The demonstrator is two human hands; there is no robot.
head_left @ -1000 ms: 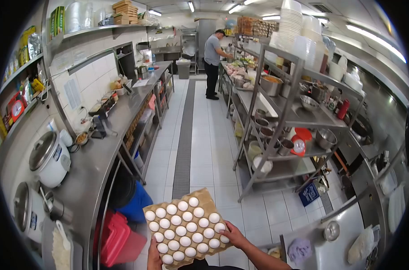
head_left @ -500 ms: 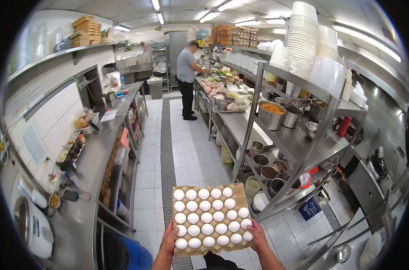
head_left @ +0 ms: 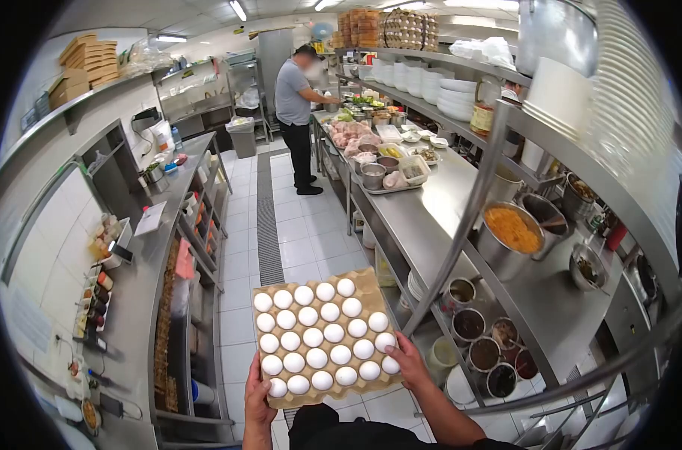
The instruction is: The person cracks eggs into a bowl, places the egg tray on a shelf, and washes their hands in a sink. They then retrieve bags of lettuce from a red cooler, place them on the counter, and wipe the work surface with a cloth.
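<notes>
Between my two hands I carry a brown cardboard egg tray (head_left: pixel 367 289) over the tiled floor, in front of my body. White eggs (head_left: pixel 312 337) fill most of its cups; a few cups along the far right side hold none. My left hand (head_left: pixel 258 394) grips the near left edge, its thumb on the rim. On the right edge, my right hand (head_left: pixel 404 361) is closed with its thumb on top beside an egg. The fingers under the tray are hidden.
A co-worker (head_left: pixel 294 112) stands ahead at the long steel table (head_left: pixel 438 191), which bears raw meat (head_left: pixel 352 137) and pans. To the right rises a shelf post (head_left: pixel 468 217) beside a pot of orange food (head_left: pixel 512 229). A steel counter (head_left: pixel 134 322) runs along the left; a floor drain (head_left: pixel 269 225) lies between.
I have moved forward along the aisle, so the shelf and long table are closer. The tray, still in both hands, now sits further left and higher in view, slightly turned.
</notes>
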